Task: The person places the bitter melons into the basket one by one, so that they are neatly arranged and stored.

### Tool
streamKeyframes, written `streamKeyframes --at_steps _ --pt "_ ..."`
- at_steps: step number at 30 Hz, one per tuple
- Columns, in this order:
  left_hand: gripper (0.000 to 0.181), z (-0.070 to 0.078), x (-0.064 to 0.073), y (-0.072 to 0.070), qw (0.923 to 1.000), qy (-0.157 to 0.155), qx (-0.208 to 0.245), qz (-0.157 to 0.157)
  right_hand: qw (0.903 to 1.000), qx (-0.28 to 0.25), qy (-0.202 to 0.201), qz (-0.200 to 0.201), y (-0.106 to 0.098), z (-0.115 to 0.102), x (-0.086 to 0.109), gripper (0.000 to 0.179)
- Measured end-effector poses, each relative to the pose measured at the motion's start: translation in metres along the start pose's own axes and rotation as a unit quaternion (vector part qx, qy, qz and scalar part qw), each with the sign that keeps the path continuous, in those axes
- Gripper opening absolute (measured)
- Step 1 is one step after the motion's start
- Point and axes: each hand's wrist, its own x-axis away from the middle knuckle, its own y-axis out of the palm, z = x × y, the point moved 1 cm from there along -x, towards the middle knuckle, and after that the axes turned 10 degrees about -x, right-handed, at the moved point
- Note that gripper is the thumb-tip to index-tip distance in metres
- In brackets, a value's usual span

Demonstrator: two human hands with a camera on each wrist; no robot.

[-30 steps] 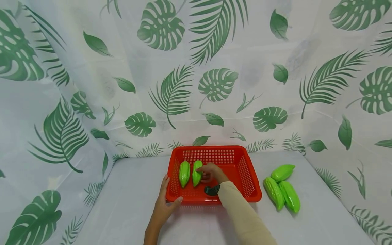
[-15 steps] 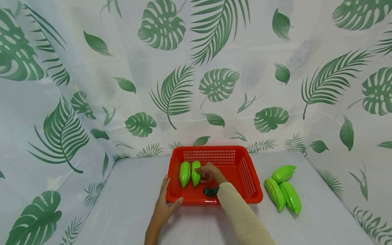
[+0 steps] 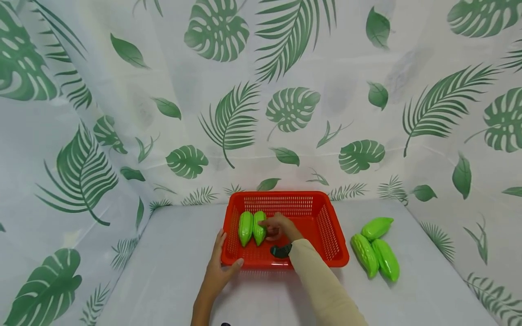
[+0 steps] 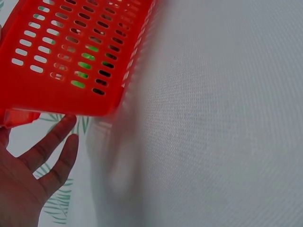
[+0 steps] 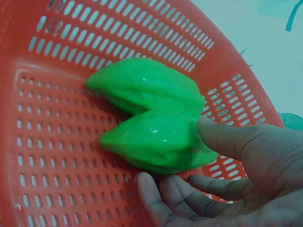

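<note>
White cloth with green leaf prints [image 3: 229,124] hangs behind a pale worktop [image 3: 175,253], and on it one red basket [image 3: 310,227] stands close to the far side. Inside its left part lies the thing being handled, a bright green fruit [image 5: 151,142], resting on the holed floor. The right hand [image 3: 281,226] lays its thumb upon this fruit, with the other fingers bent at its right side; whether they truly pinch it, one cannot tell. Just to the left, touching it, lies a second green fruit [image 5: 147,87]. Both are turned lengthwise from far to near, perhaps so that they sit neatly along the left wall. The left hand [image 3: 218,274] is not clenched: its fingers lie rather straight beside the basket's left near corner and its thumb is at the near rim, presumably to keep the basket from sliding. Outside, on the right, three more green fruits [image 3: 377,227] rest on the worktop, gathered closely together.
</note>
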Motion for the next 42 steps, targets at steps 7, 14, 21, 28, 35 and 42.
streamKeyframes --at_steps 7,14,21,28,35,42 --pt "0.09 0.0 0.0 0.002 1.0 0.004 -0.006 0.004 0.9998 0.008 0.004 -0.016 -0.002 0.001 0.0 0.035" --pt "0.09 -0.002 0.0 0.002 0.9999 0.01 -0.007 0.005 0.9999 0.001 0.003 -0.011 0.003 0.002 0.0 0.035" --pt "0.089 -0.002 -0.001 0.002 0.9999 0.009 -0.004 0.006 1.0 -0.001 -0.008 0.003 0.003 0.002 0.002 0.028" --pt "0.09 -0.002 0.0 0.003 1.0 -0.004 -0.003 0.005 0.9999 0.011 -0.009 0.001 0.003 0.004 0.001 0.026" --pt "0.088 -0.001 0.001 0.002 0.9999 -0.002 -0.011 0.008 0.9993 0.036 0.008 0.0 -0.001 0.003 0.007 0.028" --pt "0.091 -0.002 0.0 0.003 0.9999 0.003 -0.012 0.008 0.999 0.042 0.016 0.0 -0.011 0.001 0.014 0.049"
